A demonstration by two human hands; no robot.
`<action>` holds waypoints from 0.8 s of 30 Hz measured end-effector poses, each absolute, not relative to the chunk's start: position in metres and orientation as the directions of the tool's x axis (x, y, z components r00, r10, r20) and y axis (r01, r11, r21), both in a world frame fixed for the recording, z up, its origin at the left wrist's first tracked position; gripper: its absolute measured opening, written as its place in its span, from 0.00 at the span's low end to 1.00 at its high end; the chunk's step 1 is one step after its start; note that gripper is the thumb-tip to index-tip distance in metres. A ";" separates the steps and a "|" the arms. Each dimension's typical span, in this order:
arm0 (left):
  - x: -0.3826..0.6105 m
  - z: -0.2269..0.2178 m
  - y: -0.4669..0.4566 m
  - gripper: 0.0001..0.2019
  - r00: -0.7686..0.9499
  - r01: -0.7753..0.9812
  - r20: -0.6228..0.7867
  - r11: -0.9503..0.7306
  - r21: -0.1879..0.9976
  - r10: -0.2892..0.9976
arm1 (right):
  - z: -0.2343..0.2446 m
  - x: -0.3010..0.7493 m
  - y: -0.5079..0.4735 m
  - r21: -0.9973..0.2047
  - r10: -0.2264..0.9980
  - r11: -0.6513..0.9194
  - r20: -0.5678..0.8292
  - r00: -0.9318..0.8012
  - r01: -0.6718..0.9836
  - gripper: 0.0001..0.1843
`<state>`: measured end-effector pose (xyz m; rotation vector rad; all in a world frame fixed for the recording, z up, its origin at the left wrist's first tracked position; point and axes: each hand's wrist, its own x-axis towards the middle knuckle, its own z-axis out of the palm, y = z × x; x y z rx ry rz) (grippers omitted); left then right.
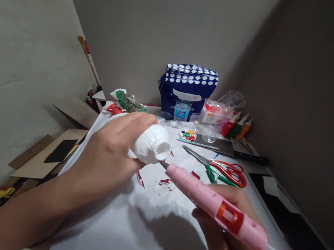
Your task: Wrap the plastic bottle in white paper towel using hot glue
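Observation:
My left hand [118, 139] is wrapped round a white bottle-shaped piece [149, 144] with a textured, wrapped-looking surface. Its round open neck tilts toward the right. In my right hand [230, 223] is a pink hot glue gun [206, 198] with an orange-red window in its body and a clear glue stick out of the back. The gun's metal nozzle meets or nearly meets the underside of the neck; actual contact I cannot make out. Below them, red and white scraps [165, 183] lie on the white table cover [103, 231].
Behind stand a blue bag [186, 90] and several paint bottles [237, 128]. Scissors with red handles [228, 170], green-handled scissors [199, 157], a knife [249, 157] and a paint palette [187, 134] lie to the right. Cardboard [45, 158] rests at left.

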<state>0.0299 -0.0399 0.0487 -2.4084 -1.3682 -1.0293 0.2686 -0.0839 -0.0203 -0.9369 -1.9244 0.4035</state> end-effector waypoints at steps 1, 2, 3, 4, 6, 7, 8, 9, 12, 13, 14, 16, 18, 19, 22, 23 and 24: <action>0.030 0.049 -0.040 0.18 0.334 0.814 0.646 -0.555 0.170 0.687 | -0.021 0.269 -0.084 -0.610 0.754 0.649 0.598 -0.272 0.455 0.12; 0.030 0.049 -0.040 0.17 0.334 0.814 0.648 -0.555 0.168 0.685 | -0.022 0.269 -0.083 -0.605 0.753 0.647 0.602 -0.264 0.464 0.12; 0.030 0.050 -0.041 0.17 0.333 0.814 0.653 -0.557 0.164 0.680 | -0.023 0.269 -0.083 -0.598 0.751 0.648 0.607 -0.261 0.473 0.12; 0.030 0.050 -0.041 0.17 0.333 0.815 0.657 -0.557 0.160 0.676 | -0.024 0.269 -0.082 -0.590 0.748 0.648 0.611 -0.259 0.481 0.12; 0.030 0.050 -0.041 0.17 0.335 0.814 0.663 -0.560 0.153 0.670 | -0.027 0.270 -0.081 -0.582 0.745 0.648 0.619 -0.249 0.490 0.12; 0.030 0.049 -0.041 0.17 0.336 0.815 0.666 -0.560 0.149 0.666 | -0.028 0.270 -0.081 -0.578 0.742 0.651 0.623 -0.250 0.491 0.13; 0.030 0.049 -0.041 0.18 0.338 0.815 0.669 -0.562 0.144 0.662 | -0.029 0.271 -0.080 -0.570 0.735 0.658 0.628 -0.257 0.492 0.13; 0.030 0.049 -0.041 0.18 0.340 0.815 0.673 -0.563 0.139 0.657 | -0.030 0.271 -0.080 -0.559 0.729 0.663 0.632 -0.261 0.498 0.13; 0.029 0.048 -0.040 0.17 0.341 0.817 0.684 -0.563 0.124 0.645 | -0.029 0.270 -0.080 -0.549 0.729 0.658 0.636 -0.252 0.516 0.12; 0.029 0.048 -0.040 0.17 0.343 0.818 0.682 -0.562 0.121 0.646 | -0.029 0.270 -0.080 -0.553 0.734 0.651 0.634 -0.244 0.520 0.12; 0.029 0.048 -0.040 0.17 0.345 0.819 0.683 -0.562 0.117 0.644 | -0.028 0.269 -0.080 -0.561 0.742 0.640 0.630 -0.231 0.524 0.12; 0.028 0.047 -0.040 0.18 0.344 0.820 0.688 -0.562 0.112 0.639 | -0.026 0.269 -0.080 -0.570 0.755 0.624 0.615 -0.226 0.534 0.12; 0.028 0.047 -0.040 0.18 0.340 0.819 0.693 -0.563 0.115 0.636 | -0.024 0.268 -0.080 -0.561 0.758 0.617 0.613 -0.225 0.551 0.11; 0.028 0.048 -0.040 0.19 0.338 0.817 0.696 -0.564 0.118 0.634 | -0.024 0.268 -0.080 -0.551 0.753 0.619 0.619 -0.224 0.559 0.11; 0.029 0.048 -0.040 0.19 0.341 0.813 0.703 -0.571 0.113 0.624 | -0.023 0.268 -0.079 -0.522 0.730 0.635 0.647 -0.221 0.569 0.10; 0.029 0.048 -0.039 0.18 0.343 0.813 0.707 -0.573 0.107 0.619 | -0.022 0.267 -0.079 -0.522 0.728 0.638 0.649 -0.221 0.567 0.09; 0.030 0.048 -0.039 0.18 0.345 0.811 0.710 -0.575 0.103 0.614 | -0.022 0.267 -0.079 -0.525 0.728 0.636 0.652 -0.212 0.565 0.09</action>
